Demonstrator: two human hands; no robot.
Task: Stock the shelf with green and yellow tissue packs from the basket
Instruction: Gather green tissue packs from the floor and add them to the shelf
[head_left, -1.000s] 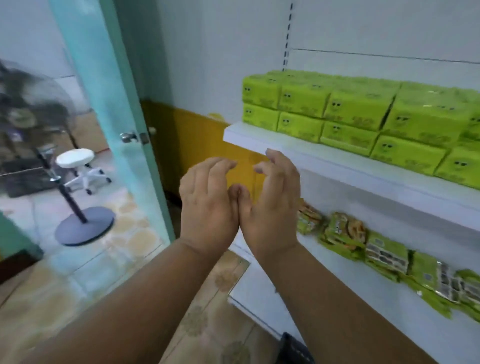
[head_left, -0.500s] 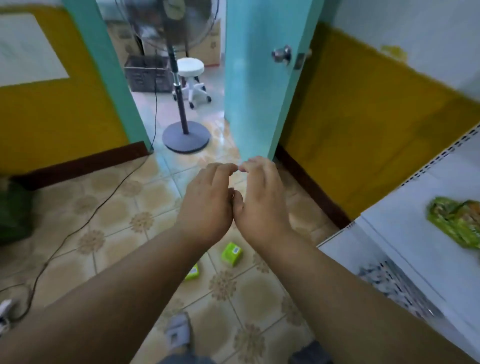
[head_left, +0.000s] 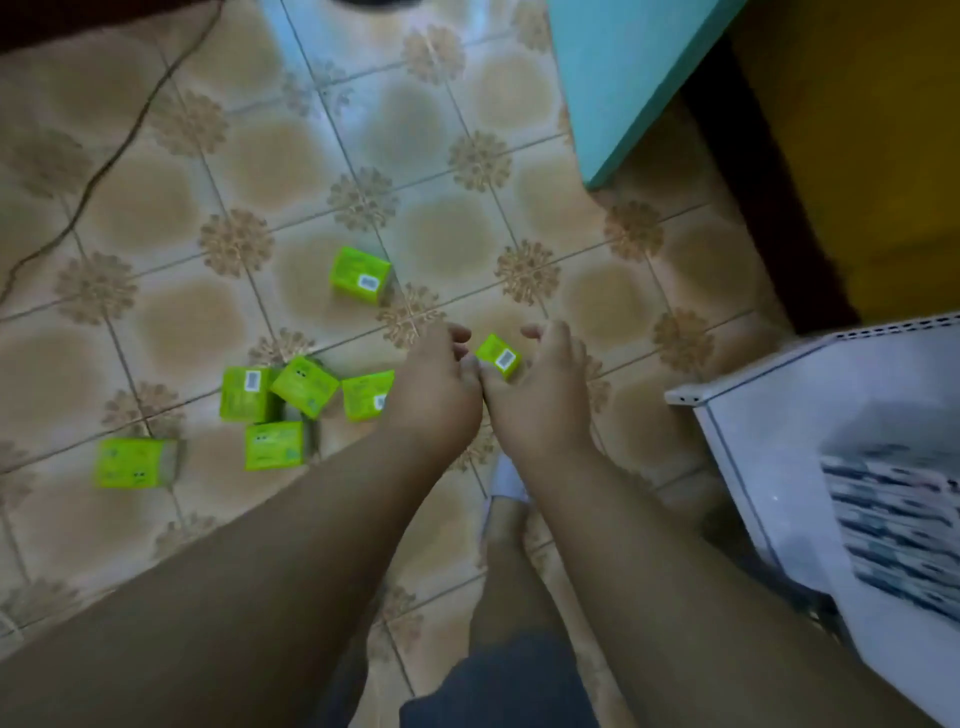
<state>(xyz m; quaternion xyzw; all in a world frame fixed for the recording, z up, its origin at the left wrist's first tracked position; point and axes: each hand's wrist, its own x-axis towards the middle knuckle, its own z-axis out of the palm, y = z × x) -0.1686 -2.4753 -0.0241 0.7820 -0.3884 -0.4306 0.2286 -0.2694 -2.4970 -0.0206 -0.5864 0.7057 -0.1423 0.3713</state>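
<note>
While both hands hover empty (thumbs touching), seven tissue packs (head_left: 360, 275) on floor (head_left: 171, 208).

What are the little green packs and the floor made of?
The green packs look like soft tissue bundles wrapped in thin, slightly shiny plastic film, with printed barcode labels, though blur leaves this uncertain. The floor looks like glazed ceramic tile: glossy reflections, flower patterns and straight grout lines.

Bright lime-green tissue packs (head_left: 304, 386) with small white barcode labels lie on a floor (head_left: 171, 197) of beige and tan tiles printed with brown flower-like medallions at the corners. A turquoise door (head_left: 623, 78) stands beside a mustard-yellow wall (head_left: 857, 156) with a dark brown base, and a white shelf (head_left: 769, 415) holds blue-and-white striped packaging (head_left: 898, 530)
</note>
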